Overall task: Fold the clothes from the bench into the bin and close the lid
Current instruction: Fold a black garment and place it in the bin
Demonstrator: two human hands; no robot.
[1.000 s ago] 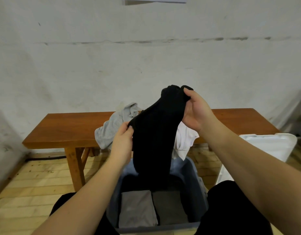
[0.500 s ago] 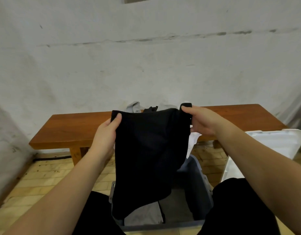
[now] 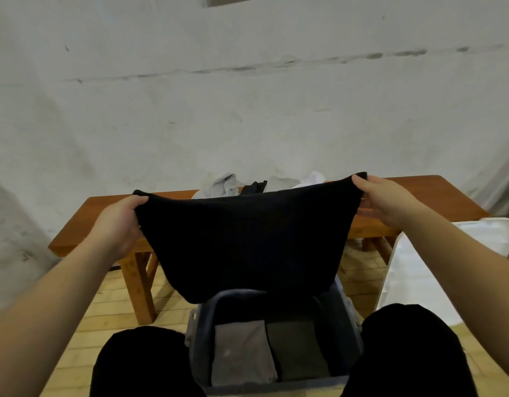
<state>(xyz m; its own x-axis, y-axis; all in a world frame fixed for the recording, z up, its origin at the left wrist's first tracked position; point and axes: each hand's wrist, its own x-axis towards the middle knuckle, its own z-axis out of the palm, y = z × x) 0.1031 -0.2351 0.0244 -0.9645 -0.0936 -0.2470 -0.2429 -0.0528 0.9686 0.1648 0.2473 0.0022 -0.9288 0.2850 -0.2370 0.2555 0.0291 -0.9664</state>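
Head: 2 hands [image 3: 115, 224] [image 3: 387, 202] stretch 1 black garment [image 3: 247, 242].

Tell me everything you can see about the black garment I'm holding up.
The black garment is a plain dark cloth with a slightly ribbed, knit-like look; no print or seams can be made out. It is stretched wide in the air, top edge sagging a little between the left hand and right hand, each pinching an upper corner. It narrows downward to a rounded bottom edge that hangs just above the far rim of the bin, in front of the bench.
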